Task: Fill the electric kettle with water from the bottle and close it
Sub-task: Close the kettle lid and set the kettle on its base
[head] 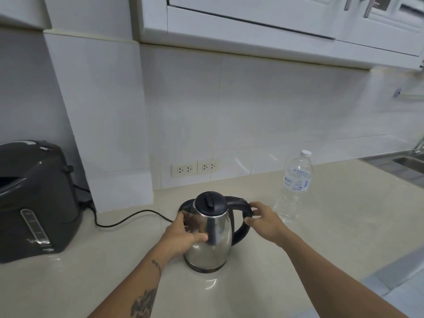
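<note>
Both hands on the kettle [210, 228], centre frame, lid shut.
Left hand [181, 237] grasps the steel body; right hand [263, 220] curls round the handle, fingertips hidden. Capped bottle [294, 187] stands right on the surface [321, 237]; base mostly hidden.

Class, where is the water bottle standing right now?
The water bottle stands upright on the counter, right of the kettle, just beyond the right hand.
</note>
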Tool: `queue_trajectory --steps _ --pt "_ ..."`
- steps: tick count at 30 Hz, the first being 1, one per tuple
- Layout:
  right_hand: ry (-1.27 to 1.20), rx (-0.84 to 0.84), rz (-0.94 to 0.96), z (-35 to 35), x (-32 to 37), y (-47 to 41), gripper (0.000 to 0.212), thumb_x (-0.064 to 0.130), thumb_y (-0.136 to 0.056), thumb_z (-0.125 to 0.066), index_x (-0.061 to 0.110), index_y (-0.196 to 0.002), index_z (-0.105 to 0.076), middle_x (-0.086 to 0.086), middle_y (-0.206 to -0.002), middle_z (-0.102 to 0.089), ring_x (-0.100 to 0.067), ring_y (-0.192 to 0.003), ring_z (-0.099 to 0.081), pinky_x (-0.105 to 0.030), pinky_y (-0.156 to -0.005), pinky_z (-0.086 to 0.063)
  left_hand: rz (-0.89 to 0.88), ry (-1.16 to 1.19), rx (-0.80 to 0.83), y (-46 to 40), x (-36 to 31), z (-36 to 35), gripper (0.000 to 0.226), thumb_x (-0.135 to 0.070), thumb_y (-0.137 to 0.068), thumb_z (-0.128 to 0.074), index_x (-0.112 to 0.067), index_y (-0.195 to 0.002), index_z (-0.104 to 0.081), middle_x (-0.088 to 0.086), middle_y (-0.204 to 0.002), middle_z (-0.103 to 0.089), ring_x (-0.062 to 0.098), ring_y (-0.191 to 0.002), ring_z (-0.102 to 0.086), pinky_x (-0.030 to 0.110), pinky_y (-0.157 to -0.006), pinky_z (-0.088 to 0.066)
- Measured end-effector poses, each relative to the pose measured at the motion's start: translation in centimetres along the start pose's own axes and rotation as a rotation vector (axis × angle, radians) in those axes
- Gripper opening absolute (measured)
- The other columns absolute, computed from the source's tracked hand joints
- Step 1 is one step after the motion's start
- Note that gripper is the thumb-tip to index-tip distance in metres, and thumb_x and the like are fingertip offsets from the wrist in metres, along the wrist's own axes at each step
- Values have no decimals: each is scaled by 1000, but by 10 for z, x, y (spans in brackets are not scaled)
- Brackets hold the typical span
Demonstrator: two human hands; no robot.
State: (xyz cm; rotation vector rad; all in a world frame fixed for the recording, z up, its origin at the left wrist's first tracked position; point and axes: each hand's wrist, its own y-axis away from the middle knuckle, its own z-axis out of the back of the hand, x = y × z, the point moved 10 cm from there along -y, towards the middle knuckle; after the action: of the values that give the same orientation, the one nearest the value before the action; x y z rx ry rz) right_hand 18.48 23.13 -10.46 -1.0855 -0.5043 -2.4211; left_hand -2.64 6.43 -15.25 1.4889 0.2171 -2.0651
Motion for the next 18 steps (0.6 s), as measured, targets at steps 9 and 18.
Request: queue_trajectory --steps 9,18 --pt "-34 -25 -20 -17 -13 -14 47 10 -93 -57 23 -138 -50 -9 -120 -65 -26 -106 -61 -37 -90 -48 -42 90 31 2 10 -9 65 -38 -64 -86 -36 -117 -48 -14 -118 -60 7 -115 -56 28 -97 -45" --pt "-230 73 -180 -50 -56 -29 32 15 -98 -55 30 -124 -45 -12 -115 -62 -35 -104 -67 -42 -78 -58 21 132 73 2 32 -36 119 -29 -54 -92 -40 -147 -17 -12 -139 -48 12 -128 -47 31 -102 -46"
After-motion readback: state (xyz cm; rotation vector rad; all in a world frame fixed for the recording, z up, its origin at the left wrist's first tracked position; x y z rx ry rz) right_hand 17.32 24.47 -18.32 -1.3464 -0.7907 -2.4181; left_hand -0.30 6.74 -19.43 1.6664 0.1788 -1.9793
